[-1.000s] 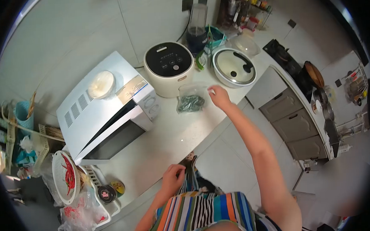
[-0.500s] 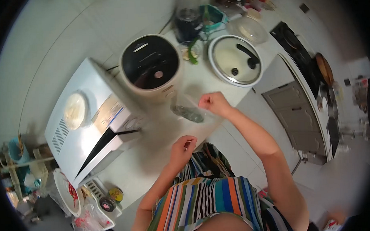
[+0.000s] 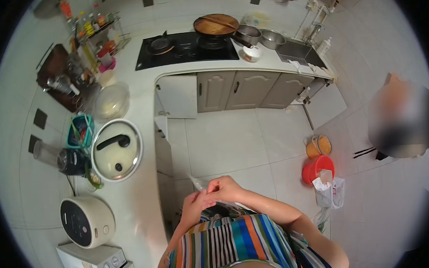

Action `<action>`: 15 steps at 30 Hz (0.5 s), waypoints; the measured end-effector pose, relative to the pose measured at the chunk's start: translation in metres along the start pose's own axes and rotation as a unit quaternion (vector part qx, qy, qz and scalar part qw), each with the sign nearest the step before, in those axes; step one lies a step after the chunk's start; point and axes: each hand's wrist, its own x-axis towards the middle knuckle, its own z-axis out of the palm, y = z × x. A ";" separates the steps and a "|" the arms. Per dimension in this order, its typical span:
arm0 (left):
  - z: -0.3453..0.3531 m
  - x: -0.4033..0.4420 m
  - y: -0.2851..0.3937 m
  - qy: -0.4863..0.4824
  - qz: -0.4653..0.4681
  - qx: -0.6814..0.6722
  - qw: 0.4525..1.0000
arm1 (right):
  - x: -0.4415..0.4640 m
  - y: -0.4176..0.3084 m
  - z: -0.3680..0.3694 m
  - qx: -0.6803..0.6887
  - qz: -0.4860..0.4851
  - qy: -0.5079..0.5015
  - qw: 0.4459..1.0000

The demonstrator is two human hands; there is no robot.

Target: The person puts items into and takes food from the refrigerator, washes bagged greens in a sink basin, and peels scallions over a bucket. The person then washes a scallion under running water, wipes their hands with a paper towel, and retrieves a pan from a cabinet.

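In front of my waist both hands are close together, fingertips meeting. Pinched in my right hand [image 3: 225,189] is a clear plastic bag [image 3: 197,183]; a thin corner of it sticks up to the left of the fingers. My left hand [image 3: 193,205] is closed at the same bag, with its fingertips against the right hand. Most of the bag hangs hidden behind the hands and the striped clothing, so its contents cannot be made out.
To the left runs a white counter [image 3: 143,204] bearing a lidded pot [image 3: 117,150], a rice cooker [image 3: 87,222] and a teal basket [image 3: 80,131]. A black stove [image 3: 187,48] lies ahead. On the floor at right stand a red bucket [image 3: 316,169] and a yellow container [image 3: 318,146].
My view and body have turned right, away from the counter toward the open floor. My hands, apart before, have come together at the bag, which was over the counter in my right hand.
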 end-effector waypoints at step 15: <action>0.200 0.198 0.041 -0.267 0.018 0.264 0.927 | -0.017 0.045 -0.256 0.372 0.100 0.055 0.921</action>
